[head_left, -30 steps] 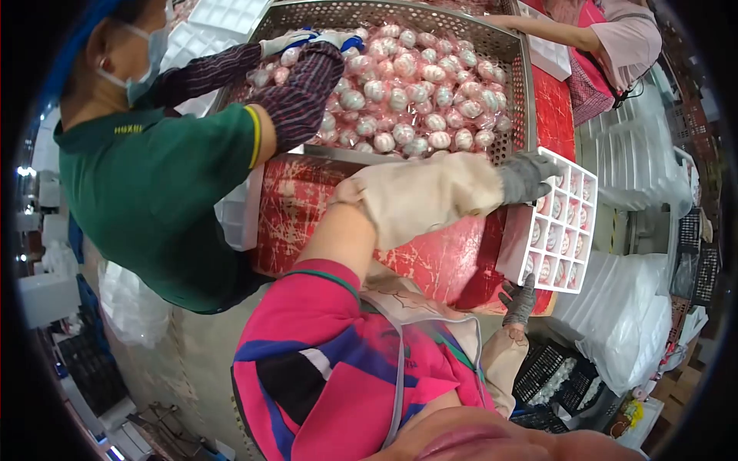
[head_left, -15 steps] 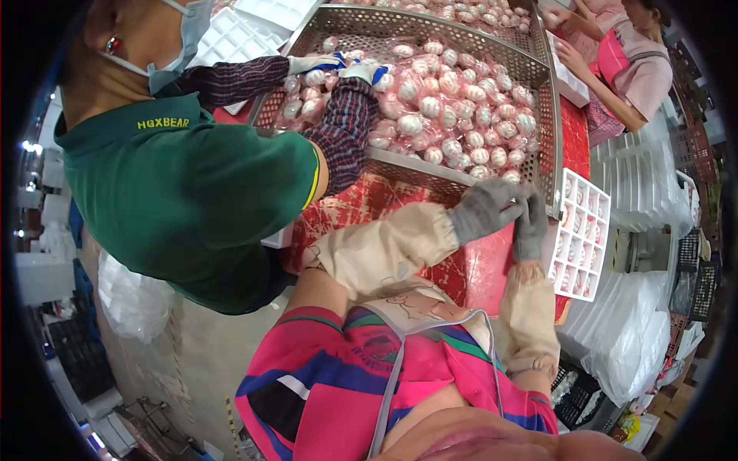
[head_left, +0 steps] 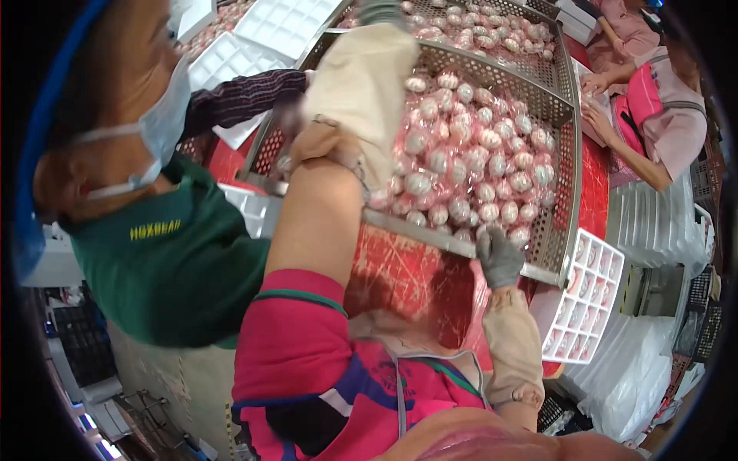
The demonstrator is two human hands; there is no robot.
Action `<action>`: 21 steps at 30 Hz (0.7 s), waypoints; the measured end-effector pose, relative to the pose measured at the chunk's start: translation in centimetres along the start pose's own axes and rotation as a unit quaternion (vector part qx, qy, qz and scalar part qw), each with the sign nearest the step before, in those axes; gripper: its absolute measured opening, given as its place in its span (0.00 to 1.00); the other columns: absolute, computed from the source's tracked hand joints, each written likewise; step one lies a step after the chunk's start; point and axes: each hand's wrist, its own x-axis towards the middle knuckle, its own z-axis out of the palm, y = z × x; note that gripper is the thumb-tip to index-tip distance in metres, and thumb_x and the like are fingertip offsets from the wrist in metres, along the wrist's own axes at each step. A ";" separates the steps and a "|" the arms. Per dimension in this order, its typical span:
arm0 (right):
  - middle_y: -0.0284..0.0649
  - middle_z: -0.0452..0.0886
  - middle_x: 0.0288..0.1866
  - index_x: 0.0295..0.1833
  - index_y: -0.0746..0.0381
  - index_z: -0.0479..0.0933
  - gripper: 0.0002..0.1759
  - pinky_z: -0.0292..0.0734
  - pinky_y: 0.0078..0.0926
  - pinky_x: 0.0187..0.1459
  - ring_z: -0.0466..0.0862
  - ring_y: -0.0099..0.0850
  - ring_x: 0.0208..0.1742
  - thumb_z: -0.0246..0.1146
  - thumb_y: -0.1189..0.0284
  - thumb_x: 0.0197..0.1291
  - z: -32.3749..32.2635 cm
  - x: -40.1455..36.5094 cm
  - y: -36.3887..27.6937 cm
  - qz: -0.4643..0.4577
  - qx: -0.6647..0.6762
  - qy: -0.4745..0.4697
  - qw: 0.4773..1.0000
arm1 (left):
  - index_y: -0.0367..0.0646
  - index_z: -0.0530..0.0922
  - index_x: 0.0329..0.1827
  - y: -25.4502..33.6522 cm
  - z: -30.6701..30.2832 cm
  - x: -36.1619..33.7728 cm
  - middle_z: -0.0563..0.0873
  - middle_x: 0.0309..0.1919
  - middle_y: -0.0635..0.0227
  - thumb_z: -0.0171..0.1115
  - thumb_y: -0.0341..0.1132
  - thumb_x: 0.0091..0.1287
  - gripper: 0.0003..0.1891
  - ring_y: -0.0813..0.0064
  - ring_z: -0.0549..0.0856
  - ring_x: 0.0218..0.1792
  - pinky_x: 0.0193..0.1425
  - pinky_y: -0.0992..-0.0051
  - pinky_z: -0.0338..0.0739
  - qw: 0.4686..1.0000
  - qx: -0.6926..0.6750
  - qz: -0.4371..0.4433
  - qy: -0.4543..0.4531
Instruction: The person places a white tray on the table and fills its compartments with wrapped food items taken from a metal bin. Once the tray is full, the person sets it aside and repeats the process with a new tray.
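My left arm, in a beige sleeve, stretches across the perforated metal tray (head_left: pixel 565 154). My left hand (head_left: pixel 383 11), in a grey glove, is blurred and cut off by the top edge; its fingers are out of sight. Plastic-wrapped eggs (head_left: pixel 461 146), white with red marks, fill the tray in a heap. My right hand (head_left: pixel 501 260), also grey-gloved, is at the tray's near rim, thumb and fingers apart beside the closest eggs. To its right a white compartment tray (head_left: pixel 584 296) holds wrapped eggs in its cells.
A co-worker in a green shirt (head_left: pixel 169 261) stands close on my left, hands hidden behind my arm. White compartment trays (head_left: pixel 284 27) lie at the back left. Another person in pink (head_left: pixel 676 115) is across the red table (head_left: pixel 407 276). Stacked clear plastic trays (head_left: pixel 630 353) stand right.
My hands were together above the near tray rim. The left has swung far forward across the tray; the right has moved left to the eggs at the rim. The co-worker's head has come closer.
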 end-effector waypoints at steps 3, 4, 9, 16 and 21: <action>0.44 0.81 0.26 0.43 0.57 0.78 0.14 0.74 0.41 0.27 0.80 0.43 0.23 0.56 0.58 0.63 0.5 0.6 0.5 -0.033 -0.001 0.002 0.999 | 0.50 0.75 0.59 -9.6 2.0 4.2 0.79 0.53 0.57 0.67 0.40 0.54 0.26 0.58 0.79 0.54 0.59 0.64 0.74 0.998 0.062 -0.018 -0.013; 0.43 0.80 0.25 0.43 0.58 0.78 0.13 0.74 0.41 0.27 0.79 0.43 0.22 0.57 0.60 0.62 0.4 0.9 0.5 -0.040 0.031 0.012 0.999 | 0.49 0.75 0.59 -11.3 3.3 4.8 0.79 0.52 0.57 0.67 0.39 0.54 0.27 0.59 0.79 0.54 0.59 0.64 0.74 0.998 0.062 -0.008 -0.027; 0.38 0.79 0.26 0.45 0.59 0.78 0.18 0.73 0.37 0.26 0.79 0.35 0.25 0.63 0.60 0.52 1.0 1.5 1.6 -0.061 0.052 0.001 0.997 | 0.46 0.74 0.59 -7.9 21.1 0.9 0.81 0.52 0.57 0.69 0.35 0.52 0.28 0.60 0.80 0.53 0.58 0.65 0.74 0.930 -0.133 0.284 -0.192; 0.36 0.76 0.26 0.42 0.59 0.77 0.17 0.69 0.35 0.26 0.76 0.34 0.24 0.66 0.60 0.51 1.6 1.7 1.8 -0.052 0.027 0.002 0.998 | 0.39 0.73 0.59 -10.5 21.8 -3.3 0.81 0.51 0.55 0.70 0.25 0.47 0.31 0.55 0.80 0.53 0.59 0.64 0.73 0.900 -0.226 0.318 -0.193; 0.36 0.75 0.25 0.41 0.59 0.77 0.17 0.69 0.35 0.26 0.76 0.34 0.24 0.67 0.61 0.49 1.8 1.9 1.9 -0.060 0.031 0.003 0.998 | 0.33 0.71 0.60 -26.0 16.9 -0.1 0.78 0.56 0.53 0.67 0.31 0.55 0.28 0.54 0.77 0.57 0.62 0.63 0.70 0.863 -0.094 0.473 -0.150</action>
